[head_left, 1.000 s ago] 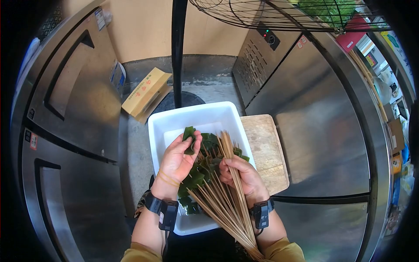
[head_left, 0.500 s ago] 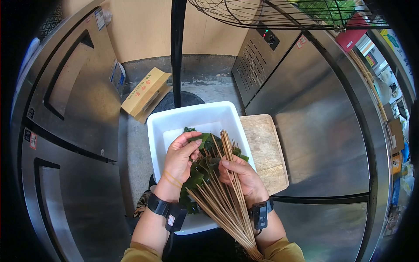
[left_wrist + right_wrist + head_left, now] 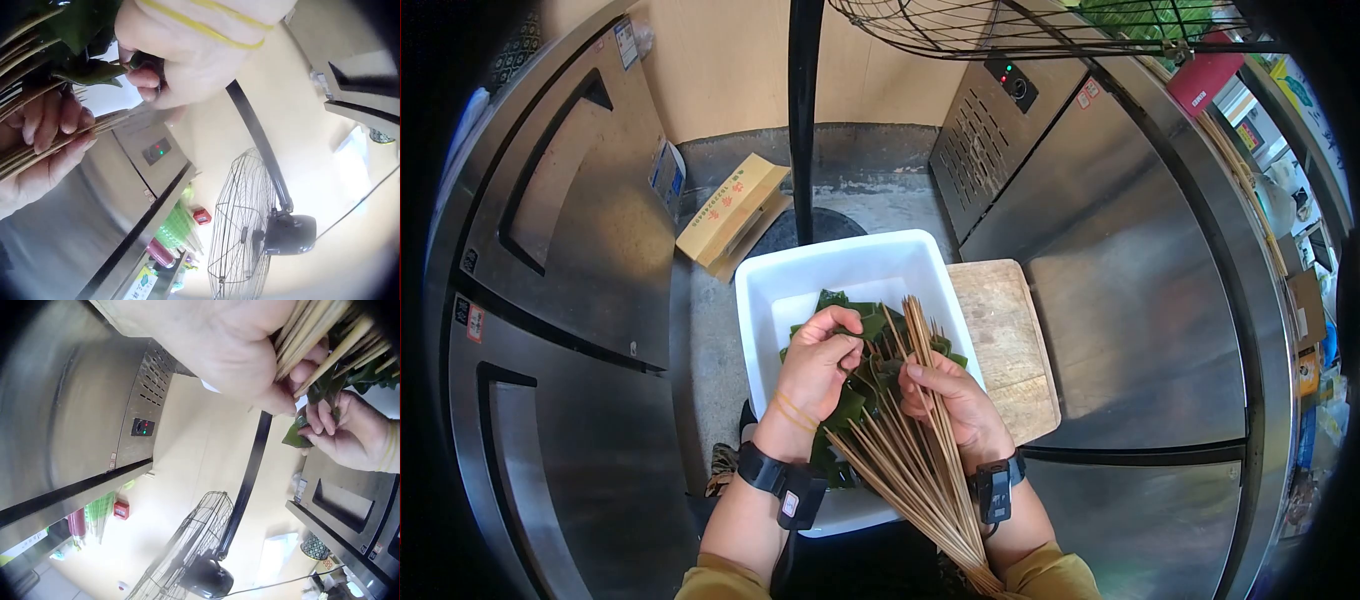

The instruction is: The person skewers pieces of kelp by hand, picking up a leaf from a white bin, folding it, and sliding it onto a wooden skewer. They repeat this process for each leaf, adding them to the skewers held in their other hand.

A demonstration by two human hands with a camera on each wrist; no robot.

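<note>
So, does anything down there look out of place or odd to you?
Just the cardboard box on the floor beyond the white tub: it lies askew, one side seemingly gaping open, as if left there rather than put away. The green leaves and thin sticks look undamaged, and I see no spill.

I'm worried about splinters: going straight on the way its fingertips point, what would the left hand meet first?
Probably the sticks that the right hand holds, though depth is unclear and the leaves might come first.
</note>
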